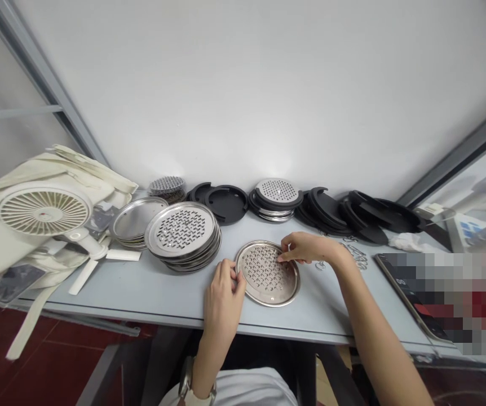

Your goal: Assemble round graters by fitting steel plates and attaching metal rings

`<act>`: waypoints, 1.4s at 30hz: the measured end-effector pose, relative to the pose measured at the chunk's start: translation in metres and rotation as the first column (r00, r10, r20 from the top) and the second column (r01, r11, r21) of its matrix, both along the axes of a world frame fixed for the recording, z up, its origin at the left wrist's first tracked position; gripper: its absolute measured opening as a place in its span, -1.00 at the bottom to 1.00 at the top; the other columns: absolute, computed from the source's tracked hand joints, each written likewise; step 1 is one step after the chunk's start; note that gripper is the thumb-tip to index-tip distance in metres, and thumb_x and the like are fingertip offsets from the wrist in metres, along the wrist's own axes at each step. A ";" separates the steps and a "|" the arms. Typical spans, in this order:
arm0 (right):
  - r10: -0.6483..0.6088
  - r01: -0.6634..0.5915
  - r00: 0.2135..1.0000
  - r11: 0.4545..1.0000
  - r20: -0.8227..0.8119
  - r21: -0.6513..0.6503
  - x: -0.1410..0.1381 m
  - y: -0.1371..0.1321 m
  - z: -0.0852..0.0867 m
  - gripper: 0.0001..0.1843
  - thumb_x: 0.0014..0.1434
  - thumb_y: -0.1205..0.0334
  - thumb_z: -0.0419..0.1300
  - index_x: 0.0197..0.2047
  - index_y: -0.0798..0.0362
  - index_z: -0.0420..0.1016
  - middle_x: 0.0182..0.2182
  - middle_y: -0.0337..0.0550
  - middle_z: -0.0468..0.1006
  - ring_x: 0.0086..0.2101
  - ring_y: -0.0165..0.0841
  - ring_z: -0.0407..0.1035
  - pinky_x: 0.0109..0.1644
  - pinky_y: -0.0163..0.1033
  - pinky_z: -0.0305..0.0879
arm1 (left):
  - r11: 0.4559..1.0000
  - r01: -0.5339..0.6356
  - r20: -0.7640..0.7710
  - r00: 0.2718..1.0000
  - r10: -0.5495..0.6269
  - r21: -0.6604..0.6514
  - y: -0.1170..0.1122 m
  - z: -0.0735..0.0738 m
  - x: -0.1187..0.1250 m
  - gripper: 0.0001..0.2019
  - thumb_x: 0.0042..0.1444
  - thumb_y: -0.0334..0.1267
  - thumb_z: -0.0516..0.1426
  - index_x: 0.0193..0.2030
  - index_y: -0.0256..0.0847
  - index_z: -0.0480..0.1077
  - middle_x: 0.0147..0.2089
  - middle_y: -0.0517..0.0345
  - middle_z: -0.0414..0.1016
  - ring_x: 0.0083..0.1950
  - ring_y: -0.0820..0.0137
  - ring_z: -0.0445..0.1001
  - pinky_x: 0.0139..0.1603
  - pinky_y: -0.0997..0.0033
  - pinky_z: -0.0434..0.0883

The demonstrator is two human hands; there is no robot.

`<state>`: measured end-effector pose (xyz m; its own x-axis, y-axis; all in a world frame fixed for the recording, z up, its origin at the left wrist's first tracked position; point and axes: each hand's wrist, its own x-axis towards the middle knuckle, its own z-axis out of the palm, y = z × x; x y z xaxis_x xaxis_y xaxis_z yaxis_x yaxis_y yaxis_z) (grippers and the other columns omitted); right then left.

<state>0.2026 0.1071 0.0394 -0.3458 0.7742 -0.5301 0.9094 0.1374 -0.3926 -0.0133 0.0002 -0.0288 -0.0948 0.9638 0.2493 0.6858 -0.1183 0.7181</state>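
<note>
A round metal plate [264, 296] with a raised rim lies near the table's front edge, and a perforated disc [264, 268] with rows of slots sits inside it. My left hand [225, 290] holds the rim on its left side, fingers curled round the edge. Over the right part of the disc, my right hand [300, 248] has thumb and fingertips pressed together, touching or just above the surface; whatever is between them is too small or hidden to make out. Several small metal rings [358, 256] lie just right of that hand.
To the left stand a stack of slotted discs [184, 231] and a stack of plain metal plates [137, 223]. Black ring-shaped parts [226, 203] line the wall, some stacked with a perforated disc [277, 190]. A white fan [45, 211] lies far left, a phone [399, 287] at right.
</note>
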 end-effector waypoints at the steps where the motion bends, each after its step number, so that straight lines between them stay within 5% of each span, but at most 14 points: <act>1: 0.005 -0.005 1.000 1.000 -0.010 -0.004 0.000 0.000 0.000 -0.66 0.01 -0.08 0.19 -0.41 0.06 0.44 -0.65 -0.24 0.36 -0.64 -0.48 0.20 -0.56 -0.36 0.11 | 1.000 -0.001 -0.003 1.000 0.001 -0.002 0.000 0.000 0.000 -0.95 0.15 -0.31 0.01 -0.23 -0.14 0.24 -0.40 0.25 0.31 -0.42 0.42 0.34 -0.33 0.44 0.29; 14: 0.089 -0.109 0.985 0.985 -0.148 -0.131 0.000 -0.003 0.000 -0.60 -0.02 -0.14 0.19 -0.49 0.07 0.38 -0.69 -0.31 0.30 -0.63 -0.50 0.18 -0.57 -0.37 0.06 | 1.000 -0.016 -0.087 0.996 0.016 -0.003 -0.001 -0.002 0.002 -0.94 0.19 -0.30 -0.03 -0.21 -0.15 0.22 -0.45 0.25 0.29 -0.43 0.40 0.35 -0.38 0.46 0.24; 22: -0.006 0.009 0.986 1.000 -0.164 0.017 0.014 0.006 0.003 -0.58 0.05 -0.13 0.13 -0.42 0.11 0.46 -0.63 -0.24 0.37 -0.61 -0.49 0.21 -0.54 -0.37 0.12 | 1.000 -0.019 -0.042 0.999 0.019 -0.006 -0.001 -0.002 0.002 -0.89 0.16 -0.32 -0.01 -0.15 -0.13 0.21 -0.45 0.27 0.30 -0.43 0.39 0.36 -0.39 0.46 0.25; 42: 0.034 -0.038 0.954 0.999 -0.298 -0.007 0.013 0.011 -0.001 -0.61 0.07 -0.03 0.13 -0.34 0.13 0.58 -0.62 -0.22 0.43 -0.63 -0.51 0.18 -0.52 -0.38 0.12 | 1.000 -0.025 -0.032 0.999 0.024 -0.013 0.000 -0.003 0.002 -0.86 0.14 -0.29 0.01 -0.14 -0.13 0.24 -0.47 0.29 0.29 -0.45 0.40 0.35 -0.38 0.46 0.26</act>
<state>0.2160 0.1179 0.0383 -0.5172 0.7519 -0.4088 0.7456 0.1613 -0.6465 -0.0114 0.0004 -0.0316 -0.1104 0.9645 0.2397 0.7109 -0.0919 0.6973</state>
